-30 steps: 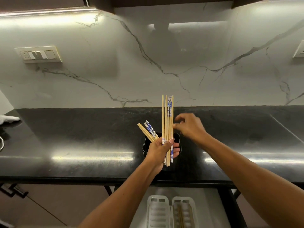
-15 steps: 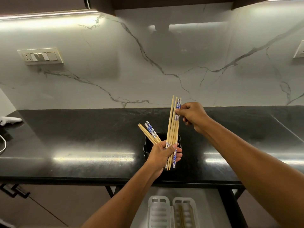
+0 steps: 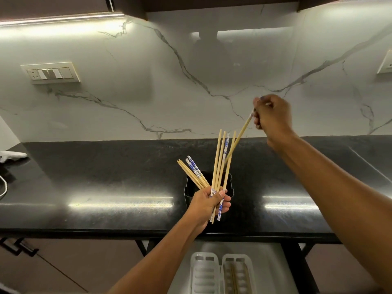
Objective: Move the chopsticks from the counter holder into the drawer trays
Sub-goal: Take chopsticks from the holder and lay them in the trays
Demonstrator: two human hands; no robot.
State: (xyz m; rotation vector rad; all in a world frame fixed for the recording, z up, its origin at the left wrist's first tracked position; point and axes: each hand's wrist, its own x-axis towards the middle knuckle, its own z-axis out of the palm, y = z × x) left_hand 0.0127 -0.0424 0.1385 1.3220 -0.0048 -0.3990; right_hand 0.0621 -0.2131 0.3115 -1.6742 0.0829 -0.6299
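One chopstick (image 3: 239, 139) is pinched at its top end in my right hand (image 3: 273, 117), raised before the marble wall. My left hand (image 3: 209, 205) is closed around a bundle of chopsticks (image 3: 220, 166) above the black holder (image 3: 188, 190) on the counter (image 3: 106, 177); more chopsticks lean inside. White trays (image 3: 204, 272) sit in the drawer below.

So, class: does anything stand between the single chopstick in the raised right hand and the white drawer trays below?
Yes. The black counter's front edge and the left hand with its bundle of wooden chopsticks lie between the right hand's chopstick and the white trays.
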